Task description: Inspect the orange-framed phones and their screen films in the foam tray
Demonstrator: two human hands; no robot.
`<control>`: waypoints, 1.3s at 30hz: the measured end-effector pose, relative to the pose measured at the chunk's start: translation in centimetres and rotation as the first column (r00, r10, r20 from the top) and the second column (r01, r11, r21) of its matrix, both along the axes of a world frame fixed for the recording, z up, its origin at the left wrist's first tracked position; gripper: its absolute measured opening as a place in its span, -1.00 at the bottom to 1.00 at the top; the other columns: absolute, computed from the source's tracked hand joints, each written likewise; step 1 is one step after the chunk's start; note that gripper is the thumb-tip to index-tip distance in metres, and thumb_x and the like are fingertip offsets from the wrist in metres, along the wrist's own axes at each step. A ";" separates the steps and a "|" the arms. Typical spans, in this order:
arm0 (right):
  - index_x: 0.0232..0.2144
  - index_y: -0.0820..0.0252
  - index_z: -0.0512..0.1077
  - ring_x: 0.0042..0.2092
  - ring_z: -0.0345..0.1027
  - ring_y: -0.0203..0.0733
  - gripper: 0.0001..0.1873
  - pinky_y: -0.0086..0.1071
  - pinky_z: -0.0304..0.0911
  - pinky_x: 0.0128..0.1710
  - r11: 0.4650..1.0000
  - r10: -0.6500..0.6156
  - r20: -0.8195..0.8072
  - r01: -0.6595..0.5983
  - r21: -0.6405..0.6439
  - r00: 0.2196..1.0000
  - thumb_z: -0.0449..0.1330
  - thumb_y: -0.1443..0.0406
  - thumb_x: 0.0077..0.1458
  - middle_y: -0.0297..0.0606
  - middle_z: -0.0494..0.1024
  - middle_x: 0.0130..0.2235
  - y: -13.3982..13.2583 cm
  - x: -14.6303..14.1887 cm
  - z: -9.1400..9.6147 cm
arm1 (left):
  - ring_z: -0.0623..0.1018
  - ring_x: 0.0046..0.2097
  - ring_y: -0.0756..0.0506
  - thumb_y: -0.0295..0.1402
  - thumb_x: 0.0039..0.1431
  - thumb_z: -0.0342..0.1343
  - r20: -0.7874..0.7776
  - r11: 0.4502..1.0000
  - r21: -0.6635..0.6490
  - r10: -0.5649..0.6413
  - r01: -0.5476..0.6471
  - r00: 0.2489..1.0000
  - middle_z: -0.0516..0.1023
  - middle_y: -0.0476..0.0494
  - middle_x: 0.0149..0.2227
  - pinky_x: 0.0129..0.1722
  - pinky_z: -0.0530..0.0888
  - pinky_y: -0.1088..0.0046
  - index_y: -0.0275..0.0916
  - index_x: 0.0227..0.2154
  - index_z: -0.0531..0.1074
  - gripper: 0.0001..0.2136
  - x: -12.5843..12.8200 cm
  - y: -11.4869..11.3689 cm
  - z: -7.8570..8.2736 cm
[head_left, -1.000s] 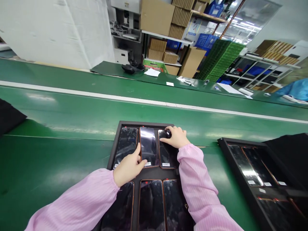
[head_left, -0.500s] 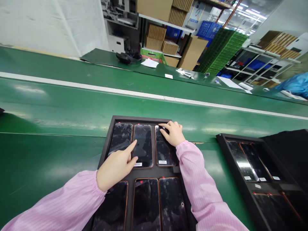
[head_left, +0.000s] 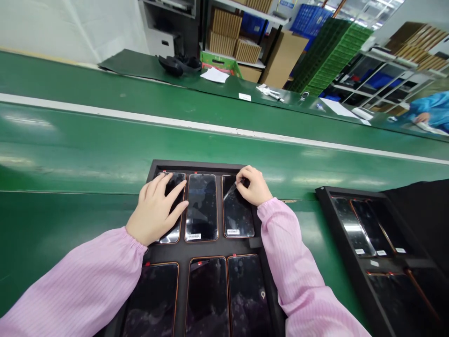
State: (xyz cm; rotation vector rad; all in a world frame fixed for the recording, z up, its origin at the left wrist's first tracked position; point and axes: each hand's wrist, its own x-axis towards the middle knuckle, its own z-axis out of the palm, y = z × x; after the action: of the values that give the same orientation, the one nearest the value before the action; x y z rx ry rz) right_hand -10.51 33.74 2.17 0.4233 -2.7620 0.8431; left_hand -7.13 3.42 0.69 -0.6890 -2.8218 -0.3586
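A black foam tray (head_left: 182,250) holds several dark phones with orange edges, lying screen up in two rows. Over the far-left phone (head_left: 171,236) my left hand (head_left: 154,210) lies with its fingers spread, covering much of the screen. The middle phone (head_left: 201,206) beside it is untouched and has a white barcode label at its near end. At the far end of the right phone (head_left: 238,215), my right hand (head_left: 255,188) is closed in a pinch. A thin clear film (head_left: 229,191) runs up from that screen to the fingertips, its corner lifted in a diagonal fold.
A second black tray (head_left: 351,267) of phones stands to the right, beside black cloth (head_left: 421,215). Beyond the green bench (head_left: 105,145) run a white strip and a ledge with papers (head_left: 214,75) and a black object (head_left: 171,65). A person in blue (head_left: 433,110) is at the far right.
My left hand has shifted from pointing near the middle phone to lying spread over the left one. My right fingers have drawn together, and a film corner now rises from the right phone.
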 end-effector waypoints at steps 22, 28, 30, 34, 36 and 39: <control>-0.19 0.14 0.41 -0.17 0.41 -0.14 -0.75 -0.17 0.28 -0.03 0.990 0.048 -0.003 -0.048 -0.134 0.999 0.16 0.40 0.03 -0.28 0.56 -0.28 1.2 0.6 1.4 | 0.19 0.30 -0.42 -0.13 0.34 -0.19 -0.020 0.997 -0.060 -0.050 0.049 0.999 0.25 -0.43 0.25 0.20 0.19 -0.13 -0.18 0.18 0.34 -0.53 0.3 0.2 -0.3; -0.09 0.14 0.40 -0.24 0.44 -0.21 -0.69 -0.24 0.31 -0.08 0.959 0.127 0.044 -0.111 -0.262 0.991 0.18 0.39 0.08 -0.34 0.58 -0.32 -0.4 1.4 2.3 | 0.18 0.30 -0.42 -0.11 0.35 -0.23 -0.016 0.996 -0.079 -0.053 0.052 0.998 0.25 -0.44 0.24 0.20 0.19 -0.11 -0.21 0.18 0.34 -0.51 0.3 0.2 -0.3; -0.07 0.16 0.40 -0.31 0.43 -0.27 -0.67 -0.31 0.35 -0.17 0.931 0.166 0.102 -0.121 -0.345 0.981 0.19 0.37 0.07 -0.35 0.56 -0.35 -0.8 1.6 2.5 | 0.19 0.30 -0.42 -0.11 0.35 -0.24 -0.021 0.995 -0.087 -0.052 0.050 0.998 0.25 -0.44 0.23 0.20 0.19 -0.11 -0.21 0.18 0.33 -0.50 0.4 0.2 -0.2; -0.08 0.20 0.43 -0.30 0.44 -0.28 -0.68 -0.34 0.36 -0.20 0.938 0.164 0.171 -0.100 -0.332 0.972 0.19 0.41 0.06 -0.33 0.56 -0.34 -0.6 1.5 2.9 | 0.18 0.31 -0.44 -0.10 0.34 -0.23 -0.014 0.996 -0.067 -0.051 0.050 0.999 0.26 -0.45 0.24 0.20 0.18 -0.12 -0.22 0.17 0.35 -0.50 0.4 0.1 -0.4; -0.08 0.20 0.45 -0.29 0.45 -0.26 -0.65 -0.33 0.36 -0.21 0.967 0.142 0.220 -0.088 -0.239 0.965 0.21 0.45 0.02 -0.31 0.58 -0.32 -0.4 1.1 3.1 | 0.18 0.31 -0.44 -0.09 0.33 -0.21 -0.010 0.997 -0.052 -0.053 0.053 0.999 0.26 -0.43 0.24 0.21 0.17 -0.12 -0.21 0.17 0.35 -0.50 0.3 0.0 -0.5; -0.18 0.20 0.53 -0.31 0.47 -0.22 -0.67 -0.30 0.34 -0.19 0.996 0.083 0.280 -0.073 -0.047 0.956 0.23 0.53 -0.03 -0.29 0.61 -0.34 -0.4 0.1 3.4 | 0.18 0.31 -0.46 -0.09 0.32 -0.20 -0.015 0.997 -0.047 -0.059 0.058 0.998 0.25 -0.42 0.25 0.20 0.18 -0.14 -0.19 0.17 0.34 -0.51 0.3 -0.1 -0.6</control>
State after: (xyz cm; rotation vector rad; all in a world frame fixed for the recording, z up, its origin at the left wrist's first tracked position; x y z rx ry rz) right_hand -10.38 33.37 5.56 0.4384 -2.9998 1.0445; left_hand -6.85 3.36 0.05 -0.7822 -2.8075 -0.2971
